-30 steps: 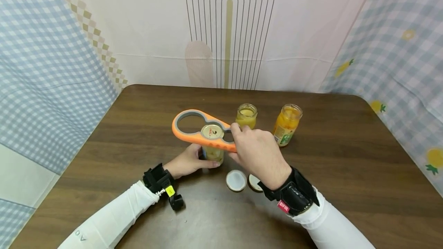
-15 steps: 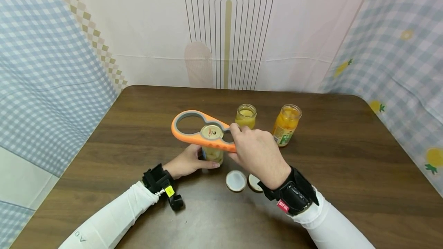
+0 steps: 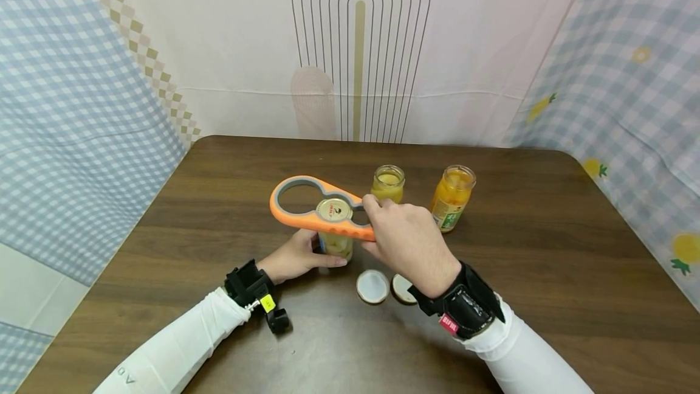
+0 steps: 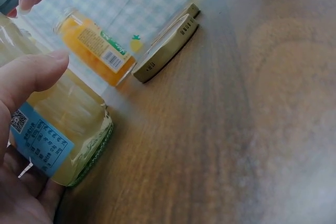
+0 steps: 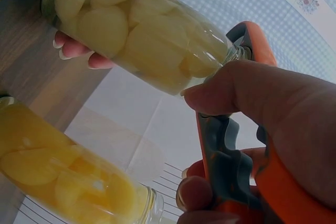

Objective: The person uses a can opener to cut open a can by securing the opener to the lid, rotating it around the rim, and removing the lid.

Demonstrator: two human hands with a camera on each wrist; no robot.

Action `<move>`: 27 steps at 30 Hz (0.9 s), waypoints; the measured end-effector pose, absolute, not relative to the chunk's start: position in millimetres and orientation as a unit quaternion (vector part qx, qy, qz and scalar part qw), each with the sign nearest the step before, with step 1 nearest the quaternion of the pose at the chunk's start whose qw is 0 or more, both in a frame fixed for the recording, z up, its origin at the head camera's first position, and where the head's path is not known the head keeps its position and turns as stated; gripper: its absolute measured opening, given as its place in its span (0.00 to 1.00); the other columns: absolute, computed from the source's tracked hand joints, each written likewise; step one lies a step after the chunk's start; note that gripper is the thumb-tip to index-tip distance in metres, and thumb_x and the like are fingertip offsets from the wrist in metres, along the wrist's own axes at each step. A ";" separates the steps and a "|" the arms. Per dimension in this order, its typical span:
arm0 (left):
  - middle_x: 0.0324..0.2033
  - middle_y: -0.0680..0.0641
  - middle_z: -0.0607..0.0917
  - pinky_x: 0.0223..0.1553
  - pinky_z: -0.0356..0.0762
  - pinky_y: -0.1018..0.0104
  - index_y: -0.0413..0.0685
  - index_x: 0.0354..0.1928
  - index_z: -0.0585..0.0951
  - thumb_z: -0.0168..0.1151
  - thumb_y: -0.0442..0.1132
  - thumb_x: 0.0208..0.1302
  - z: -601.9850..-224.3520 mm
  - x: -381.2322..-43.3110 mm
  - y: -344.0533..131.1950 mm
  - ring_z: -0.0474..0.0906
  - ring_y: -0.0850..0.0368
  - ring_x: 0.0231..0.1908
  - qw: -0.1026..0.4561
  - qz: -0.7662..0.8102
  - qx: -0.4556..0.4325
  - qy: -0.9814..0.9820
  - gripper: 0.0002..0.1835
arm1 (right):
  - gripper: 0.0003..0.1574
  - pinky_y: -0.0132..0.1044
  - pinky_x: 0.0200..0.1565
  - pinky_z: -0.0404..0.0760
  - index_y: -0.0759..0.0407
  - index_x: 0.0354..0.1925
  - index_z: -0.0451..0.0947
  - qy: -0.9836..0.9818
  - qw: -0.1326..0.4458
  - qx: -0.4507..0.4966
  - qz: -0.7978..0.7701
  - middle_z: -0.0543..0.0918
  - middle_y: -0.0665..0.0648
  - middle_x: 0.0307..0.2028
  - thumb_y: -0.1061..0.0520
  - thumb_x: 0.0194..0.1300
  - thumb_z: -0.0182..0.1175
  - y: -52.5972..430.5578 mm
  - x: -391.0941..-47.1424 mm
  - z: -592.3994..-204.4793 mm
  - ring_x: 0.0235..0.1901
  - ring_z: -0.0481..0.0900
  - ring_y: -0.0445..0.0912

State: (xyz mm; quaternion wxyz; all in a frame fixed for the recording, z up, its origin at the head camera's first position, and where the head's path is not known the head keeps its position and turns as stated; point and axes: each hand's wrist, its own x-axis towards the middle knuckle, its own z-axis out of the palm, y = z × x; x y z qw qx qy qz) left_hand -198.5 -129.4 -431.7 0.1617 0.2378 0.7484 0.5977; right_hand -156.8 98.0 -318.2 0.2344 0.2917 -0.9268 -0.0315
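Observation:
A glass jar of pale fruit pieces point(image 5: 142, 35) stands on the table, a gold lid point(image 3: 335, 209) on top. My left hand point(image 3: 295, 257) grips it low down, thumb and fingers wrapped round the glass; a blue label point(image 4: 42, 142) shows in the left wrist view. Around the lid sits an orange and grey jar opener point(image 3: 298, 219), one of its inner rings encircling the lid. My right hand point(image 3: 410, 242) holds the opener at its right end, with the thumb near the jar's neck in the right wrist view.
Behind the right hand stand a lidless jar of yellow fruit point(image 3: 388, 183) and a lidless jar of orange fruit point(image 3: 452, 198). Two loose lids lie near the hands, a white-lined lid point(image 3: 373, 286) and another lid point(image 3: 403, 289) partly under the right wrist. Fabric hangs behind the table point(image 3: 246, 163).

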 end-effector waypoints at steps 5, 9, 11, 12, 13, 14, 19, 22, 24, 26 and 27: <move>0.61 0.50 0.79 0.67 0.69 0.51 0.58 0.67 0.71 0.77 0.36 0.57 -431.6 -197.8 -129.7 0.76 0.54 0.60 0.163 0.602 0.238 0.744 0.36 | 0.35 0.33 0.13 0.65 0.59 0.46 0.76 -0.927 0.230 0.295 -0.025 0.73 0.49 0.18 0.38 0.52 0.77 99.1 -157.3 -317.8 0.13 0.66 0.41; 0.61 0.50 0.79 0.67 0.70 0.51 0.58 0.68 0.71 0.76 0.36 0.58 -431.6 -197.4 -130.3 0.76 0.54 0.60 0.171 0.602 0.233 0.744 0.37 | 0.34 0.33 0.14 0.66 0.58 0.46 0.77 -0.927 0.228 0.297 -0.021 0.74 0.49 0.19 0.39 0.52 0.77 99.6 -157.8 -317.8 0.13 0.67 0.41; 0.61 0.50 0.79 0.67 0.70 0.51 0.58 0.68 0.71 0.76 0.36 0.58 -431.9 -197.5 -130.6 0.76 0.54 0.60 0.173 0.602 0.231 0.745 0.37 | 0.34 0.34 0.14 0.67 0.58 0.47 0.77 -0.928 0.225 0.297 -0.019 0.75 0.49 0.19 0.39 0.52 0.78 99.9 -157.7 -317.6 0.13 0.68 0.42; 0.61 0.50 0.79 0.67 0.69 0.51 0.58 0.68 0.71 0.76 0.36 0.58 -431.9 -197.3 -130.7 0.76 0.54 0.60 0.174 0.602 0.230 0.745 0.37 | 0.35 0.34 0.14 0.67 0.58 0.47 0.77 -0.928 0.224 0.298 -0.018 0.76 0.49 0.19 0.40 0.51 0.78 100.0 -157.7 -317.5 0.14 0.68 0.42; 0.61 0.50 0.79 0.67 0.69 0.51 0.58 0.68 0.71 0.76 0.36 0.58 -432.0 -197.4 -130.8 0.76 0.54 0.60 0.174 0.601 0.229 0.745 0.36 | 0.35 0.34 0.14 0.67 0.58 0.48 0.77 -0.928 0.222 0.298 -0.017 0.76 0.50 0.20 0.40 0.51 0.78 100.0 -157.9 -317.5 0.14 0.69 0.42; 0.61 0.50 0.79 0.68 0.69 0.51 0.58 0.67 0.71 0.76 0.36 0.58 -432.1 -197.4 -130.9 0.76 0.54 0.60 0.175 0.601 0.228 0.746 0.36 | 0.34 0.34 0.15 0.68 0.58 0.48 0.77 -0.929 0.221 0.298 -0.017 0.76 0.50 0.20 0.41 0.51 0.78 100.1 -157.9 -317.4 0.14 0.69 0.42; 0.61 0.50 0.79 0.67 0.69 0.51 0.59 0.67 0.71 0.76 0.36 0.58 -432.5 -197.7 -131.0 0.76 0.54 0.60 0.172 0.599 0.229 0.747 0.37 | 0.33 0.34 0.15 0.68 0.58 0.48 0.77 -0.928 0.220 0.299 -0.015 0.76 0.49 0.20 0.42 0.52 0.78 100.4 -158.4 -317.2 0.14 0.68 0.42; 0.61 0.50 0.79 0.67 0.70 0.51 0.59 0.68 0.71 0.77 0.37 0.57 -432.4 -197.8 -131.0 0.76 0.54 0.60 0.169 0.599 0.232 0.748 0.37 | 0.32 0.33 0.15 0.67 0.58 0.47 0.77 -0.927 0.221 0.302 -0.015 0.75 0.49 0.19 0.43 0.53 0.77 100.6 -158.7 -317.1 0.14 0.67 0.42; 0.60 0.50 0.79 0.67 0.70 0.51 0.58 0.68 0.71 0.77 0.37 0.57 -432.3 -197.9 -131.0 0.76 0.54 0.60 0.167 0.598 0.233 0.749 0.37 | 0.31 0.33 0.15 0.67 0.58 0.47 0.77 -0.927 0.221 0.303 -0.016 0.75 0.49 0.19 0.43 0.53 0.77 100.7 -159.0 -317.0 0.13 0.66 0.41; 0.60 0.50 0.79 0.67 0.69 0.51 0.58 0.67 0.71 0.77 0.37 0.57 -432.2 -198.1 -131.0 0.76 0.54 0.60 0.167 0.598 0.231 0.749 0.37 | 0.31 0.33 0.15 0.67 0.58 0.47 0.77 -0.927 0.221 0.303 -0.015 0.75 0.49 0.19 0.43 0.52 0.77 100.8 -159.2 -316.7 0.14 0.66 0.41; 0.60 0.50 0.79 0.67 0.69 0.51 0.58 0.67 0.71 0.77 0.37 0.57 -432.1 -198.3 -131.0 0.76 0.54 0.60 0.167 0.598 0.231 0.750 0.37 | 0.31 0.34 0.15 0.67 0.58 0.46 0.77 -0.926 0.222 0.304 -0.016 0.76 0.49 0.19 0.43 0.52 0.78 100.8 -159.5 -316.7 0.14 0.67 0.42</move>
